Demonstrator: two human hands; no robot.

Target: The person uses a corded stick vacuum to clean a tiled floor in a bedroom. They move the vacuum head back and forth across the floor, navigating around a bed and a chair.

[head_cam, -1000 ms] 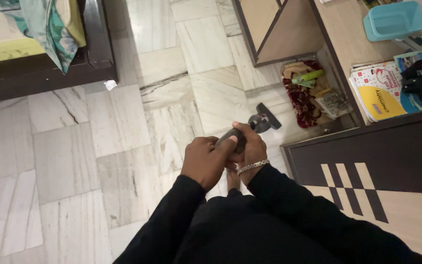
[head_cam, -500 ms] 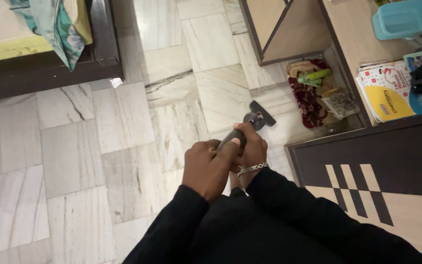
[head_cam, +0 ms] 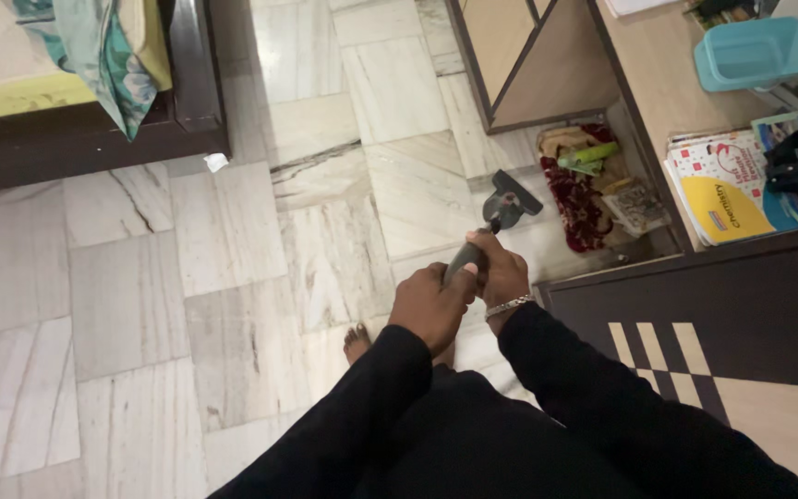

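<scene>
Vacuum head [head_cam: 513, 200] has slid toward 1 o'clock, nearer the red cloth [head_cam: 576, 189]. Left hand [head_cam: 433, 308] and right hand [head_cam: 501, 273], fingers closed around the handle [head_cam: 463, 261], stacked for steady pushing across floor [head_cam: 233, 231].

Floor [head_cam: 223, 231]: pale veined marble slabs, grey seams. Far left: dark wooden bed frame [head_cam: 94, 139] with floral cloth [head_cam: 108, 55] hanging over it. Right: light wood desk [head_cam: 658, 83], dark cabinet panel [head_cam: 722, 286] nearer. Light even, soft.
</scene>
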